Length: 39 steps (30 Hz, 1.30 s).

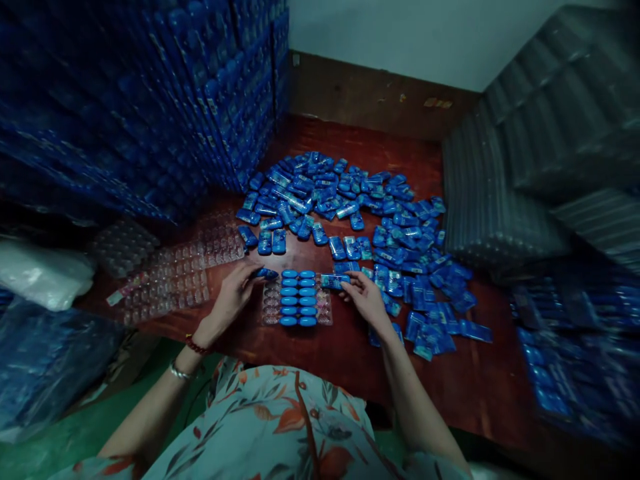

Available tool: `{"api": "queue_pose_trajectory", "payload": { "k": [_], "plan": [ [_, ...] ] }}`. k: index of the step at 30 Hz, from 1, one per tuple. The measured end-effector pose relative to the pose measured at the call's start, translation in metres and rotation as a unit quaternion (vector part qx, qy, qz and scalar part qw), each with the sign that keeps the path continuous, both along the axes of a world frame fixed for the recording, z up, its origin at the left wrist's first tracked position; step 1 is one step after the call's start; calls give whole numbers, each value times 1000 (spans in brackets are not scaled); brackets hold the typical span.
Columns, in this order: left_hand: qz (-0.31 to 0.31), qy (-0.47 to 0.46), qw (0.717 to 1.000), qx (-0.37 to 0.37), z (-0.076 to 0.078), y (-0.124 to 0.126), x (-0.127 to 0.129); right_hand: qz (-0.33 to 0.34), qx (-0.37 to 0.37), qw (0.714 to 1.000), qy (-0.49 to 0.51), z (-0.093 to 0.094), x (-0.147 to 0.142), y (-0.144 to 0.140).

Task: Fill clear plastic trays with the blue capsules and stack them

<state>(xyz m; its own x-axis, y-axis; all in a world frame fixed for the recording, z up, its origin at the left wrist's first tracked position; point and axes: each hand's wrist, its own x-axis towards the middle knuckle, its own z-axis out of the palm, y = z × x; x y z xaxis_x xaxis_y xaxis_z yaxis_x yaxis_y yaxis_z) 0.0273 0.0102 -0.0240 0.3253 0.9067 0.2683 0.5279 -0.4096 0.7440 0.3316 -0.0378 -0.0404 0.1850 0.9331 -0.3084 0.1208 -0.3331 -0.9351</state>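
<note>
Pale wall at the back, dim light, red-brown table below it, blue-filled stacks to the left and grey stacks to the right. Through the head view I note a clear blister tray at the near side of the table, its two middle columns bearing glossy blue capsule-shaped pieces. Left hand: fingers pinched closed on a dark blue packet at the tray's far left corner. Right hand: fingers closed on the near end of a printed blue packet at the far right corner; whether either packet touches the tray, I cannot tell. Loose blue packets heap beyond. Risks, my judgement: uneven release could leave a packet askew across neighbouring cells; an inward knock could unseat the middle pieces; the tray, unheld, might slide if pushed from one side.
</note>
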Motion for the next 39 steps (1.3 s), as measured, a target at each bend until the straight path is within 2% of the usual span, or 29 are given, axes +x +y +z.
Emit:
{"api": "queue_pose_trajectory", "payload": {
  "k": [3, 5, 7, 9, 11, 14, 19, 22, 24, 26, 28, 30, 36, 37, 39],
  "plan": [
    [-52, 50, 997, 28, -2, 1, -3, -4, 56, 995, -76, 8, -2, 1],
    [-65, 91, 993, 45, -4, 0, -5, 17, 125, 978, -168, 13, -5, 4],
    [-80, 129, 986, 66, -3, -1, -6, 66, 183, 951, -239, 17, -8, 9],
    [-102, 164, 978, 79, 0, -1, -6, 126, 209, 931, -273, 21, -12, 14],
    [-119, 190, 971, 80, 5, 0, -4, 156, 214, 918, -297, 24, -14, 19],
    [-129, 211, 966, 77, 9, 4, -3, 140, 198, 914, -324, 28, -13, 23],
    [-140, 211, 964, 84, 7, 5, -7, 147, 123, 939, -287, 27, -4, 17],
    [-134, 190, 968, 91, 5, 2, -9, 183, 66, 946, -260, 21, 3, 5],
    [-121, 185, 971, 92, 5, 0, -9, 201, 77, 940, -266, 18, 6, -1],
    [-116, 198, 969, 87, 6, -1, -5, 194, 118, 928, -294, 16, 6, -3],
    [-125, 227, 962, 81, 10, 0, 0, 182, 136, 909, -349, 18, 2, 0],
    [-144, 263, 950, 83, 15, 2, 6, 195, 119, 878, -421, 24, -3, 7],
    [-220, 337, 910, 97, 28, 12, 16, 343, 58, 721, -600, 58, -21, 31],
    [-226, 342, 907, 94, 29, 14, 16, 357, 49, 706, -609, 64, -22, 33],
    [-232, 344, 905, 91, 28, 16, 17, 371, 30, 698, -612, 72, -24, 33]
  ]
}}
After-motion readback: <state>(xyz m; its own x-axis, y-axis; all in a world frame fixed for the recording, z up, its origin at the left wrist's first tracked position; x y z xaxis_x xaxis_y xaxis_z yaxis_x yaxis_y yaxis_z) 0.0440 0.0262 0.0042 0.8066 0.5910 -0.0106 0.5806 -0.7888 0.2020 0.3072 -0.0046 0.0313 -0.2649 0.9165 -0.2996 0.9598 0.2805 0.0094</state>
